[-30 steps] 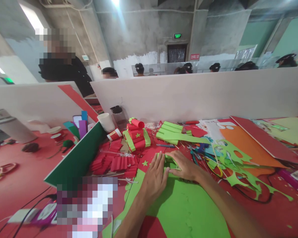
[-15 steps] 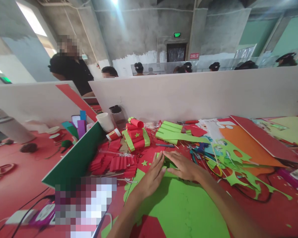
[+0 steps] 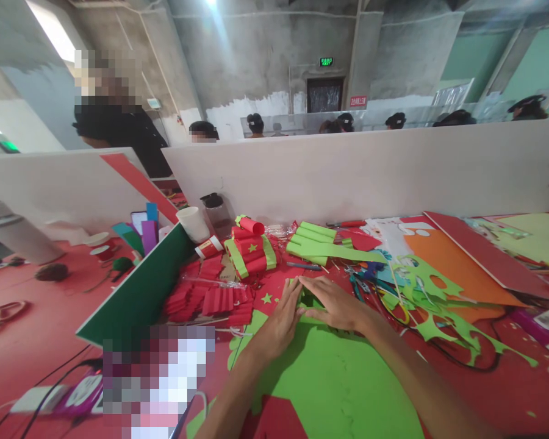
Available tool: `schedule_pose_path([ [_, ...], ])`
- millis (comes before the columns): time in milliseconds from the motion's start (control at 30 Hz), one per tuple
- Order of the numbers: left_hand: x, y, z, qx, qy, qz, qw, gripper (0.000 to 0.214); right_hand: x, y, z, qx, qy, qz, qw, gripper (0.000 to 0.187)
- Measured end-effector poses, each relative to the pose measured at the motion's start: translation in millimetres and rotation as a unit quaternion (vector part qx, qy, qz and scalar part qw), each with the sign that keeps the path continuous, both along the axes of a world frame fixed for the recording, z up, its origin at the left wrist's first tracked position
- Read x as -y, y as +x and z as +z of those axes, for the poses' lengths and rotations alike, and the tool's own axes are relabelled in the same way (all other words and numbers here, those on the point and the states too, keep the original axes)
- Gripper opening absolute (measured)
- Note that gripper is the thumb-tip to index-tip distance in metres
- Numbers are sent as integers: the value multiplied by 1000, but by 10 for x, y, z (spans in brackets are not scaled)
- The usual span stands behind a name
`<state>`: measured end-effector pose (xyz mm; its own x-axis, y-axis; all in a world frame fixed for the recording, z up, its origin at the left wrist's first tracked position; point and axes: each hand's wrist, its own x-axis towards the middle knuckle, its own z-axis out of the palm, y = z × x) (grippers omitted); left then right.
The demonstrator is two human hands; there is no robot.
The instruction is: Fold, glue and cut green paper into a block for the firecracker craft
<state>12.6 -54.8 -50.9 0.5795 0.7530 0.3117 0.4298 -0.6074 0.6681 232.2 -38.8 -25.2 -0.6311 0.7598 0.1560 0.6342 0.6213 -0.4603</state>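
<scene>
The left hand (image 3: 279, 323) and right hand (image 3: 341, 305) meet at the far end of a sheet (image 3: 343, 378) on the desk (image 3: 9, 366). Left of them lie pleated pieces (image 3: 222, 302), then a slanting board (image 3: 137, 296). Right of them lie pliers (image 3: 358, 288), then cut scraps (image 3: 432, 289). Behind the hands sits a pen (image 3: 304, 266), with a roll stack (image 3: 313, 241) beyond, before the partition (image 3: 348, 177).
</scene>
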Motion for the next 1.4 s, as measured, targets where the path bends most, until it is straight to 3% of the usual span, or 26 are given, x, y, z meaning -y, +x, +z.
schedule_pose_path([
  [200, -101, -276, 198, -12, -156, -62, 986, 57, -47, 38, 3, 16, -20, 14, 1000, 76],
  [300, -154, -325, 247, -9, -178, -79, 981, 57, -57, 60, 15, 12, -22, 20, 999, 75],
  [467, -188, -268, 151, -28, -98, -62, 993, 62, -41, 51, 19, 20, -22, 15, 999, 73],
  [667, -63, -169, 103, -80, 19, -49, 995, 57, -8, 44, -15, 20, -18, -24, 999, 76],
  [867, 15, -84, 84, -139, 69, -10, 988, 70, -32, -35, -18, 16, 8, -30, 999, 85],
  [967, 19, -89, 79, -131, 67, -18, 989, 77, -25, -87, -23, 7, 30, -42, 999, 78],
  [1100, 25, -135, 104, -73, 32, -37, 996, 71, 24, -125, -19, 9, 51, -62, 997, 72],
  [1233, -3, -185, 102, 35, -75, -30, 996, 59, 62, -140, -1, 19, 49, -77, 996, 72],
  [1400, -111, -211, 18, 134, -194, 79, 968, 61, 71, -158, 5, 11, 50, -72, 996, 72],
])
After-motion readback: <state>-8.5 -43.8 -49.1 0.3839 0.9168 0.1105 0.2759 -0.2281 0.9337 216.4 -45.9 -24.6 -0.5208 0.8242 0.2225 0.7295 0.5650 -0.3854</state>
